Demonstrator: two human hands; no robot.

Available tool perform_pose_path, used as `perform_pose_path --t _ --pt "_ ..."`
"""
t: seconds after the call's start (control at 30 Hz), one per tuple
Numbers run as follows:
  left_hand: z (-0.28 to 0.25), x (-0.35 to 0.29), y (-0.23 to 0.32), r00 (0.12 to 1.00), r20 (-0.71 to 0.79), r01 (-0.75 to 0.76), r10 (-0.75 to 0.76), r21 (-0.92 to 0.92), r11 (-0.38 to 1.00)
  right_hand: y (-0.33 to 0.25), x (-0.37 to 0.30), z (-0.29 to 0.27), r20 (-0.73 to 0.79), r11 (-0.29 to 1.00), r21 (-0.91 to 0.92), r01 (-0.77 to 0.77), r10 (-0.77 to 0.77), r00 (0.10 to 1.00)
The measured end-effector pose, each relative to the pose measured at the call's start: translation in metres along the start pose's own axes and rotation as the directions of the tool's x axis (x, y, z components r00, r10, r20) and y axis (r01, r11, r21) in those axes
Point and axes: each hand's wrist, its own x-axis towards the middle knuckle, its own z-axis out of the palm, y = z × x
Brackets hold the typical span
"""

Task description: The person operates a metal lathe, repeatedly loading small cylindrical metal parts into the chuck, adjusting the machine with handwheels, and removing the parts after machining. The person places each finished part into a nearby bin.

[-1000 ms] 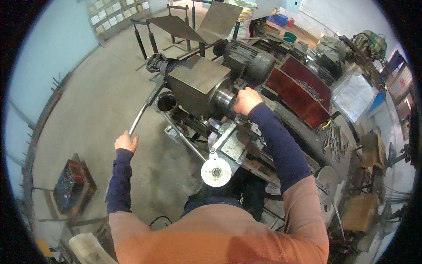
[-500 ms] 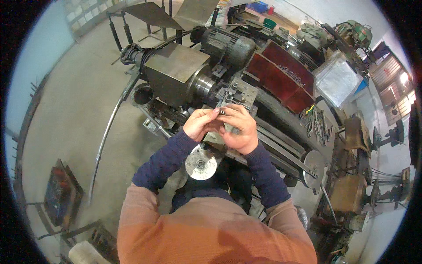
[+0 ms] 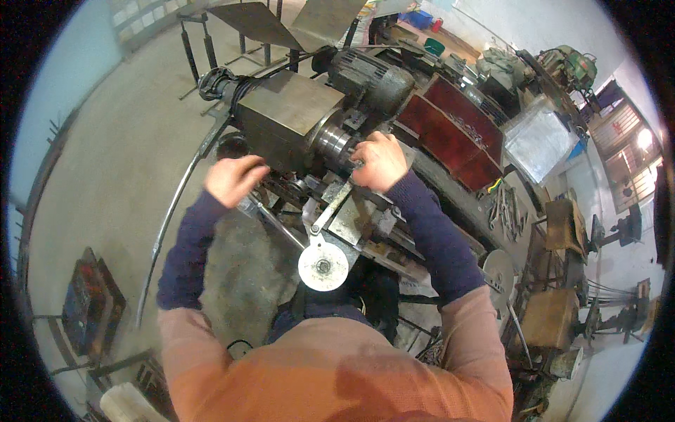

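Observation:
My right hand [image 3: 380,163] is closed at the front of the lathe's round steel chuck [image 3: 335,145]. Its fingertips are bent down there, and what they grip is hidden beneath them. My left hand [image 3: 236,181] hovers to the left of the chuck, beside a dark round opening [image 3: 233,146] and above the upper end of a long metal lever [image 3: 281,225]. Motion smears its fingers. Between my forearms lie the tool slide [image 3: 351,218] with a short crank arm [image 3: 330,209] and a pale round handwheel [image 3: 323,266].
Behind the chuck stand the box-shaped headstock [image 3: 288,102] and a ribbed motor [image 3: 373,77]. A dark red tray [image 3: 439,133] with metal bits lies right of them, near several wrenches [image 3: 505,207]. A bent pipe [image 3: 171,211] rises at the left.
My hands were together over the slide, holding a small dark cylindrical part. They have parted: the right moved up to the chuck, the left swung out to the left.

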Motion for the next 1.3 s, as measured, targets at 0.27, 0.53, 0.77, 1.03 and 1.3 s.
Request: perform_pose_path --t 0.27,0.53,0.77,1.03,1.3 --pt "-0.085 -0.138 -0.095 0.827 -0.155 0.525 -0.540 0.556 0.645 0.020 0.031 0.039 0.338 0.971 -0.027 -0.237 0.232 0.912" --pt "-0.053 -0.180 -0.123 0.774 -0.115 0.583 -0.622 0.513 0.630 0.022 0.047 0.040 0.370 0.977 0.023 -0.210 0.187 0.910" --pt "-0.121 -0.136 -0.213 0.533 -0.228 0.642 -0.815 0.736 0.215 0.026 0.046 0.041 0.335 0.967 0.153 -0.204 0.144 0.931" --pt "-0.142 -0.105 -0.295 0.370 -0.283 0.732 -0.885 0.675 0.090 0.020 0.050 0.039 0.316 0.963 0.142 -0.228 0.175 0.933" --pt "0.016 -0.105 -0.278 0.811 -0.525 0.397 -0.259 0.167 0.903 0.025 -0.017 0.002 -0.239 0.970 0.231 0.076 -0.020 0.971"
